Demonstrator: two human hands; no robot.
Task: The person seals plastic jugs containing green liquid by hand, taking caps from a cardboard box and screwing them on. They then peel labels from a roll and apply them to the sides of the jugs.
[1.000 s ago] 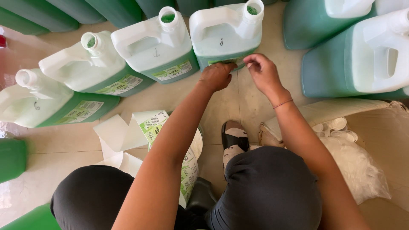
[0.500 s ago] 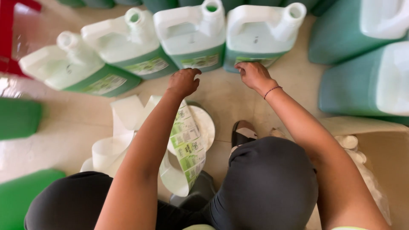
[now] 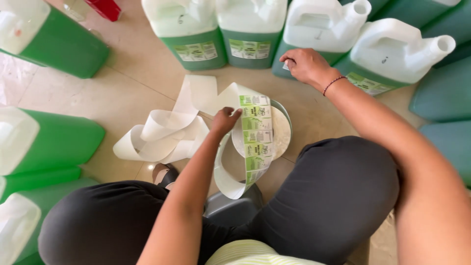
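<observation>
Down by the knees, the left hand [image 3: 224, 120] is pinching the strip of green labels [image 3: 256, 131] between closed fingers, lifting it off the roll so it is hanging free. Meanwhile the right hand [image 3: 303, 64] is pressing curled fingers against the front of a green jug [image 3: 314, 34], covering whatever is lying under the fingertips. Jugs [image 3: 194, 29] are standing in a row, tops cut off by the frame edge.

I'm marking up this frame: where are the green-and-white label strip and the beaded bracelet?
Green-and-white label strip [image 3: 257, 135]: head view, middle of its printed face.
Beaded bracelet [image 3: 333, 82]: head view, band across the wrist.
</observation>
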